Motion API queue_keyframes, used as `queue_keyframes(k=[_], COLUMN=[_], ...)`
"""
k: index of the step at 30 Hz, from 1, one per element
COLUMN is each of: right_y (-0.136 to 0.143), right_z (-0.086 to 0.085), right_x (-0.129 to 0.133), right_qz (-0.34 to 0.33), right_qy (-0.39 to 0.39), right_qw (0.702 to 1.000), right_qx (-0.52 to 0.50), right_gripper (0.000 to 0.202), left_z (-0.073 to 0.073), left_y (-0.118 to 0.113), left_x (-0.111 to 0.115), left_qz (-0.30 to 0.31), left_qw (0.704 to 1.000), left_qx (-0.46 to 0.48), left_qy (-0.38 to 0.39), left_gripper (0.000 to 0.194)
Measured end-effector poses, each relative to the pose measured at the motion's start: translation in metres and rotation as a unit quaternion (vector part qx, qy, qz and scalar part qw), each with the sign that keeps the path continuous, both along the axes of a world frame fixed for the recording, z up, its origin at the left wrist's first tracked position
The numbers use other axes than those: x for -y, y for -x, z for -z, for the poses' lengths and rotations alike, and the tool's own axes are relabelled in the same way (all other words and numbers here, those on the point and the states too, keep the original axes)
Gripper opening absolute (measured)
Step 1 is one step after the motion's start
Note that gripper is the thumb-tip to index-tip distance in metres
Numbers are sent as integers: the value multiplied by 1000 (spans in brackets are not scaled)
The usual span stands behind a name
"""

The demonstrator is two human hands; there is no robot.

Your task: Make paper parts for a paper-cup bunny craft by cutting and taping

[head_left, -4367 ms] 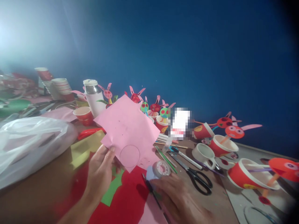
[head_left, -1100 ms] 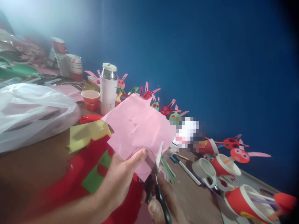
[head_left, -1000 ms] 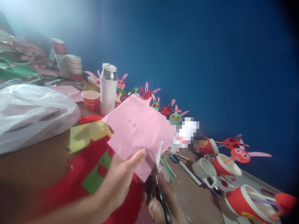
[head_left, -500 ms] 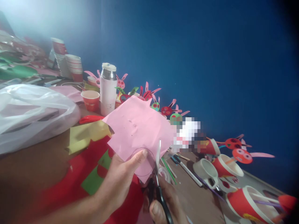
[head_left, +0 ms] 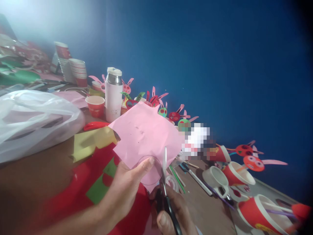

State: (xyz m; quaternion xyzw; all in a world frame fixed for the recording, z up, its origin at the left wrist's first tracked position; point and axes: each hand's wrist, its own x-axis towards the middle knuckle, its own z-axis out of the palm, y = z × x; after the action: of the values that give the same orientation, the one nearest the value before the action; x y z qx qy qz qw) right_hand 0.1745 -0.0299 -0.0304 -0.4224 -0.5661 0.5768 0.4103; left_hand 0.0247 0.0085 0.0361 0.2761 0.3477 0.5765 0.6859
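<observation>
In the middle of the head view my left hand (head_left: pixel 130 184) pinches a sheet of pink paper (head_left: pixel 149 130), thumb on top and the other fingers hidden beneath. A circle is drawn on the paper around my thumb tip. My right hand (head_left: pixel 173 209) grips black-handled scissors (head_left: pixel 164 169) from below. Their blades stand at the right edge of the drawn circle, one blade showing above the paper. Under my left hand lie red paper (head_left: pixel 97 163) and green paper pieces (head_left: pixel 97 189).
A white plastic bag (head_left: pixel 36 124) fills the left. Behind the paper stand a white flask (head_left: pixel 113 98), a red paper cup (head_left: pixel 95 106) and cup stacks (head_left: pixel 78 71). To the right are a white mug (head_left: pixel 215 179), more paper cups (head_left: pixel 254 212) and paper animal faces (head_left: pixel 254 163).
The scissor blades have come closer together at the circle's edge, the upper blade shifting slightly left. My left hand and the pink paper stay almost in place.
</observation>
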Motion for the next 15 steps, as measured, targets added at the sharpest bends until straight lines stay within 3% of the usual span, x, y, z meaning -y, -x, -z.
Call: queue_keyframes(k=[5,10,15], right_y=[-3,-3,-1], right_z=[10,6,1], right_x=[1,-5,-3], right_qz=[12,-28,-20], right_qy=[14,18,19], right_qw=[1000,999,1000], right_qx=[9,-2,-4], right_gripper=[51,55,53], left_z=[-3,-7,-7], left_y=[2,4,3], left_x=[1,0,-1], left_qz=[-3,11,8], left_qw=[1000,1000,1000], left_qx=[-6,-18,-22], left_qy=[-7,-11,-12], left_gripper=[25,24,25])
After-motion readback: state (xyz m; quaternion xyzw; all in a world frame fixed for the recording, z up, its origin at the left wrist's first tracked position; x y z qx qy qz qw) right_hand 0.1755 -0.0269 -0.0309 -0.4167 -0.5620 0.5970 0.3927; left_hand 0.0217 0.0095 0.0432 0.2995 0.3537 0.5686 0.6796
